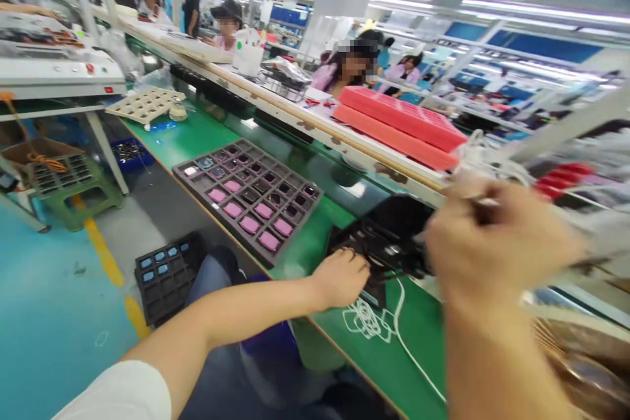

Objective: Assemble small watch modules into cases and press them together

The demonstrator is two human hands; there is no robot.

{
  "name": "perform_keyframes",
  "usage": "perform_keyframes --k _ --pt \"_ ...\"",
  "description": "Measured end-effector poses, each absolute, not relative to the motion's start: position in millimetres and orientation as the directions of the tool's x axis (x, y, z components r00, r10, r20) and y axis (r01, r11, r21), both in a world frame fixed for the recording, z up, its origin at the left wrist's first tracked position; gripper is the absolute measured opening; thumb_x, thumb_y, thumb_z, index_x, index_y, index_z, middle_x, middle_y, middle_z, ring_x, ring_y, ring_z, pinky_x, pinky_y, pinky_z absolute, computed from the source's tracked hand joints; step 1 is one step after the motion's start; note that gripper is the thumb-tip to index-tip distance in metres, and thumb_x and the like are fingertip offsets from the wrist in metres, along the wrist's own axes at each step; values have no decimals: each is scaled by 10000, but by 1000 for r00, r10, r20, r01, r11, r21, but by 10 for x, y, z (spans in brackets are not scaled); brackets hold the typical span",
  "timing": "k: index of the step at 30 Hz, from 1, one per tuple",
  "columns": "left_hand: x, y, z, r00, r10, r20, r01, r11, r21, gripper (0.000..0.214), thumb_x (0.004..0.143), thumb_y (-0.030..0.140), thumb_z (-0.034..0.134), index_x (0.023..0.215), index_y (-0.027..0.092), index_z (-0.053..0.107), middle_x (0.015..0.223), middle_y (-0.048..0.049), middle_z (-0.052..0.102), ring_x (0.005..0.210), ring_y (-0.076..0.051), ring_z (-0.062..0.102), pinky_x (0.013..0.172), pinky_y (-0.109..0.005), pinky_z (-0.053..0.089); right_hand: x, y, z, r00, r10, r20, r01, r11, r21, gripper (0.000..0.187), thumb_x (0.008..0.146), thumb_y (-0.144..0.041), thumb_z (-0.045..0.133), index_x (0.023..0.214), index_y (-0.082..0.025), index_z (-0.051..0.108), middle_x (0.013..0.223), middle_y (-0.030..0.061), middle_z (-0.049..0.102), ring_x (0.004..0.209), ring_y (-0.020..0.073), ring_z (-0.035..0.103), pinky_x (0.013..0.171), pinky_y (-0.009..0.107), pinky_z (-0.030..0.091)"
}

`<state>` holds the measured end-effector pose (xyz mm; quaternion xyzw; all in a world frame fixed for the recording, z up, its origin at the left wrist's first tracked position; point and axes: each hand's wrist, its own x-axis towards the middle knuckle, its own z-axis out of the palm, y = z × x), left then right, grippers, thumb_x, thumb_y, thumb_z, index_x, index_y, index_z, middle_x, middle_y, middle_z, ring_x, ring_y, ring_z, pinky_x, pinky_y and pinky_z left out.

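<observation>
My left hand (342, 277) reaches across the bench to the front of a black fixture (388, 236). Its fingers bend down at the fixture's edge, and what lies under them is hidden. Close to the camera, my right hand (492, 236) is raised in a fist, blurred by motion. Something dark and shiny shows within that fist, too smeared to name. Below the fixture lies a loose tangle of white bands (368, 321), with a white cable (408, 348) running beside it. Left of the fixture rests a grey compartment tray (290, 256) holding pink pieces and dark, shiny pieces.
A green bench (335, 335) runs diagonally beside a raised shelf (275, 102). Red foam trays (398, 121) sit on that shelf. Farther left are a beige tray (147, 105) and a white machine (59, 72). A black tray (170, 272) with blue pieces is low beside my leg. Several people work beyond.
</observation>
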<state>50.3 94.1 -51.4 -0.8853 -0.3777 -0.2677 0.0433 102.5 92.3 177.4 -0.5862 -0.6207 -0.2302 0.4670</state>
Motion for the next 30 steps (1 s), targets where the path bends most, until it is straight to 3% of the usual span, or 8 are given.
perform_keyframes --k 2,5,7,9,13,18,24,30 --pt "501 925 -507 553 640 534 672 -721 168 359 1029 196 489 1303 57 675 1214 -205 686 1142 -328 608 1042 -469 500 1451 1007 2166 260 514 817 954 -7 -299 362 1048 -407 584 1177 -151 805 1108 207 778 1129 410 727 935 562 530" --pt "486 903 -511 542 641 544 648 -731 215 339 996 155 528 1292 88 679 1221 -196 692 1161 -334 607 1057 -482 493 1720 1173 2507 330 624 708 927 -73 -368 423 1055 -436 570 1263 -133 778 1291 237 730 1346 462 617 1057 617 461" --pt "471 897 -522 535 643 547 631 -735 248 336 980 125 551 1288 106 685 1249 -194 693 1194 -337 610 1077 -498 488 1738 1285 2593 330 663 672 920 -67 -386 451 1052 -450 565 1232 -92 772 1261 246 739 1313 431 646 1052 596 471" --pt "458 913 -534 525 647 553 612 -739 283 340 977 106 577 1301 120 678 1293 -178 688 1239 -333 611 1102 -519 483 1730 1390 2610 309 714 628 920 -57 -388 457 1066 -455 541 1104 -68 781 1084 194 791 1102 317 752 963 487 543" --pt "431 958 -527 483 663 572 577 -733 361 319 976 110 647 1291 152 676 1361 -128 677 1319 -311 606 1127 -544 491 1773 1410 2464 142 742 655 910 162 -381 460 1133 -415 474 891 -127 739 834 68 783 753 160 729 810 324 579" --pt "188 684 -495 355 707 612 582 -679 448 294 895 -28 577 1039 153 759 1115 -122 772 1094 -270 716 985 -442 583 1782 879 1833 47 443 895 879 407 -247 410 1136 -454 453 933 -209 712 866 41 788 775 188 728 797 334 578" --pt "-356 1 -530 276 683 676 538 -693 479 338 883 -27 532 871 219 763 968 -51 812 975 -242 743 893 -429 592 1730 427 1094 -48 517 855 861 456 -227 375 1149 -409 382 1241 -230 698 1392 84 727 1282 220 704 1081 374 581" --pt "-1003 -322 -535 211 708 674 521 -665 536 329 956 55 533 878 264 775 994 -24 819 1025 -227 732 972 -455 593 1831 470 1006 -74 565 822 832 490 -262 418 1152 -430 370 1427 -252 630 1522 77 642 1387 249 637 1138 441 559"
